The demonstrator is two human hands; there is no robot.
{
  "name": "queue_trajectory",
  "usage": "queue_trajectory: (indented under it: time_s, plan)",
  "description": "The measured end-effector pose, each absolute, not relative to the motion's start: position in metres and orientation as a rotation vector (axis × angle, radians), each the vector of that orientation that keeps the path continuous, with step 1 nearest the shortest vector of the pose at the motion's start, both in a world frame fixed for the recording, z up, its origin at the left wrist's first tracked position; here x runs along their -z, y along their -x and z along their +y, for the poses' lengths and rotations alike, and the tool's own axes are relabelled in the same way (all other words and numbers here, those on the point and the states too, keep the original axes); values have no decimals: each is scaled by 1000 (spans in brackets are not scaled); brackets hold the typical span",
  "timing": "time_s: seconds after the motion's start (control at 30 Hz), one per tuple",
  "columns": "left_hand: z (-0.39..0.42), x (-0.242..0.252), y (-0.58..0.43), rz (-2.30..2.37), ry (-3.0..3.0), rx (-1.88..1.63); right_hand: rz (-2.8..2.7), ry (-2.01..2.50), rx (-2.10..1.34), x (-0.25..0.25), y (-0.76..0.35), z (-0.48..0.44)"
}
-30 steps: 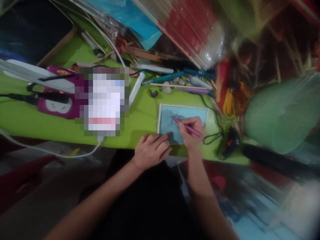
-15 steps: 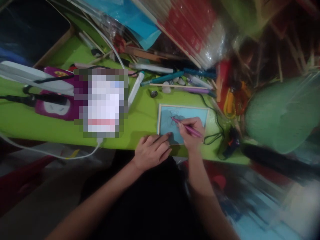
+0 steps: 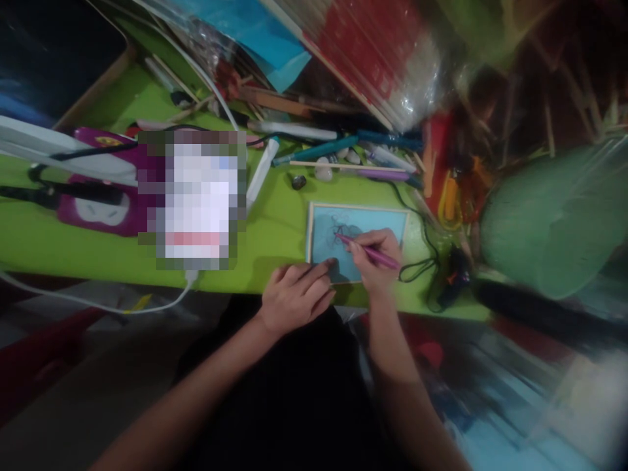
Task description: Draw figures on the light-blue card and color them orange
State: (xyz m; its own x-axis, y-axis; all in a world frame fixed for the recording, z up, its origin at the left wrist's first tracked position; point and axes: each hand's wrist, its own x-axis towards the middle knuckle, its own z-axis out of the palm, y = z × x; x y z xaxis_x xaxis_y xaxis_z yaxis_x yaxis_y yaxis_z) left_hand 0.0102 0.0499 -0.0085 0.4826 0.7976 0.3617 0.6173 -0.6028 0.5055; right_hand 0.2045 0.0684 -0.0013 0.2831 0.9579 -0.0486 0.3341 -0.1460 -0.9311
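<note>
Holding a pink pen (image 3: 349, 243) in a tight grip, my right hand (image 3: 377, 261) sits at centre frame, the tip touching the blue framed panel (image 3: 322, 230) on the green counter (image 3: 275, 219). My left hand (image 3: 294, 297), just lower left of it, has an empty grip; its loosely curled fingers (image 3: 324, 264) rest on the panel's near corner.
</note>
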Motion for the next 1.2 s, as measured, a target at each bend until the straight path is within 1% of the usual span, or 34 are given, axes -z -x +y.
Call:
queue_trajectory:
  time_s: [0.57,1.2]
  plan:
    - [50,8,-11,1201,-2432,-837,-1280,1714,-827,-2,-204,71]
    - [49,9,-10,1193,-2427,-839,-1274,1707,-871,-2,-205,70]
